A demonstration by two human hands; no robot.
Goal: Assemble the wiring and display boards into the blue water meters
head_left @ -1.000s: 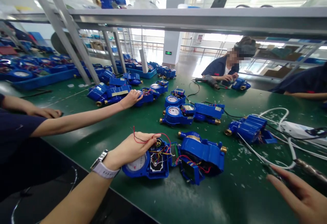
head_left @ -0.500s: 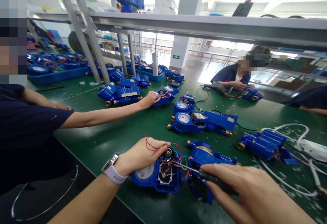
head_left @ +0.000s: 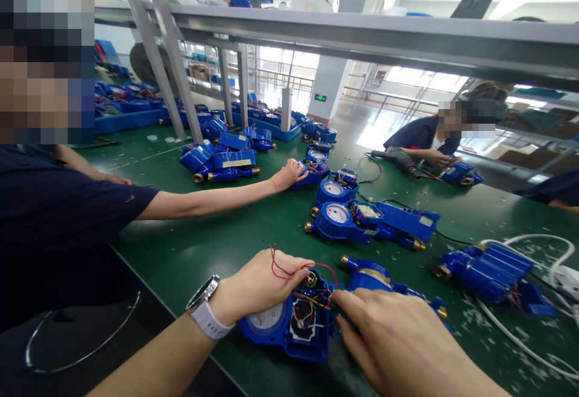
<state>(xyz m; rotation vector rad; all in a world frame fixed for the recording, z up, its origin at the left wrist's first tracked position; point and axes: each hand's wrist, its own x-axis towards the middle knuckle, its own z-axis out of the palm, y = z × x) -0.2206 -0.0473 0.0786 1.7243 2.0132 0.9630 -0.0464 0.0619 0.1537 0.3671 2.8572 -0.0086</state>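
Note:
A blue water meter (head_left: 283,350) lies open in front of me, with yellow, red and dark wires in its square compartment. My left hand (head_left: 260,282) rests over the dial and pinches a red and black wire pair (head_left: 274,258) at the compartment's upper edge. One red strand loops from the fingertips down towards my right hand (head_left: 389,330). That hand is closed around a dark-green-handled screwdriver (head_left: 337,308) at the compartment's right side. Most of the handle and the shaft are hidden now. Behind my right hand lies another blue meter (head_left: 368,276).
Several blue meters, such as one with a dial (head_left: 337,213), stand on the green table (head_left: 217,240). A co-worker's arm (head_left: 217,201) reaches in from the left. Another person (head_left: 416,143) works across the table. White cable (head_left: 511,336) lies right; a shelf (head_left: 362,29) spans overhead.
My right hand has moved in closer to the meter's compartment, so the screwdriver's shaft no longer shows. The view has shifted slightly; my left hand keeps its pinch.

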